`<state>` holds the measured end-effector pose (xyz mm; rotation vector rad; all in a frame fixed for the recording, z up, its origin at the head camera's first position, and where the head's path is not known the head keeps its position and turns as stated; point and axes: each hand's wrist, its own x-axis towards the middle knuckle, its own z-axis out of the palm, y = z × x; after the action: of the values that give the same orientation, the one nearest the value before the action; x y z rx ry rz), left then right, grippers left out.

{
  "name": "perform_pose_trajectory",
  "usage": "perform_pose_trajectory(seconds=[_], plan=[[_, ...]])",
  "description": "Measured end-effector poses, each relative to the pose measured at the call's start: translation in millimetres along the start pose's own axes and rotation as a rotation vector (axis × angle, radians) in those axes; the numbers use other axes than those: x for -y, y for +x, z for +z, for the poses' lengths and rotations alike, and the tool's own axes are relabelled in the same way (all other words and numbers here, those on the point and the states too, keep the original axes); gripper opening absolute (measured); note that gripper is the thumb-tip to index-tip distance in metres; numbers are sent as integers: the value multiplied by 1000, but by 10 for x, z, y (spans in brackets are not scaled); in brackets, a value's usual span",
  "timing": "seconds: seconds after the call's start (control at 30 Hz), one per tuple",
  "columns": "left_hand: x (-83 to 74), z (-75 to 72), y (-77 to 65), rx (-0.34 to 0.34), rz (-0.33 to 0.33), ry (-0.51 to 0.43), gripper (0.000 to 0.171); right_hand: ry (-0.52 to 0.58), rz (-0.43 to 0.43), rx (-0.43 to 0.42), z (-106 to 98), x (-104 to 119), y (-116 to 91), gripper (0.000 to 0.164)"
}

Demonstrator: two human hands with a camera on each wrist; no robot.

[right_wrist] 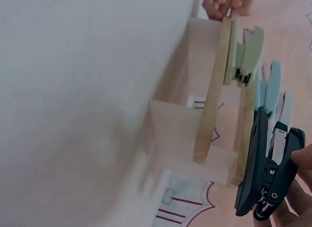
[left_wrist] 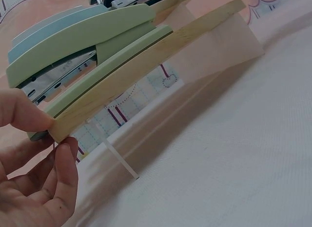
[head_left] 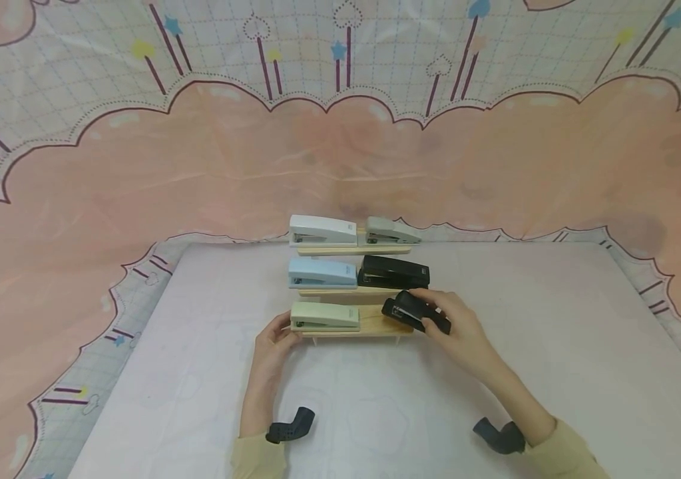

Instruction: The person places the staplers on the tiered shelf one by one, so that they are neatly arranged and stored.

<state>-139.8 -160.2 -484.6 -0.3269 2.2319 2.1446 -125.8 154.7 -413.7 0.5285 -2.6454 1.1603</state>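
Note:
My right hand point(head_left: 448, 322) grips a black stapler point(head_left: 415, 313) above the bare right part of the front wooden shelf point(head_left: 373, 320). In the right wrist view that stapler point(right_wrist: 265, 171) is tilted, its hinge end toward the lower edge. My left hand point(head_left: 274, 338) pinches the left end of the same shelf, thumb over the board's end and fingers below, as the left wrist view shows. A light green stapler point(head_left: 325, 317) lies on the shelf's left half, close to my left hand point(left_wrist: 41, 158).
On the middle tier are a light blue stapler point(head_left: 322, 273) and another black stapler point(head_left: 395, 271). The back tier bears a white stapler point(head_left: 322, 230) and a grey one point(head_left: 391, 230). Translucent supports point(right_wrist: 180, 134) carry the boards. A white cloth point(head_left: 196, 399) covers the table.

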Motion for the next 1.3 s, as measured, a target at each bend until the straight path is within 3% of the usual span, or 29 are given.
perform_pose_trajectory(seconds=[0.43,0.73,0.97,1.3], plan=[[-26,6,-2,10,2,-11,52,22,-1,62,123,56,115,51],[-27,4,5,17,2,-12,53,10,-61,91,190,92,178,48],[-19,1,19,17,2,-36,54,-62,-112,105,236,100,202,46],[-13,-7,2,15,2,-25,55,-63,-126,127,306,88,223,46]])
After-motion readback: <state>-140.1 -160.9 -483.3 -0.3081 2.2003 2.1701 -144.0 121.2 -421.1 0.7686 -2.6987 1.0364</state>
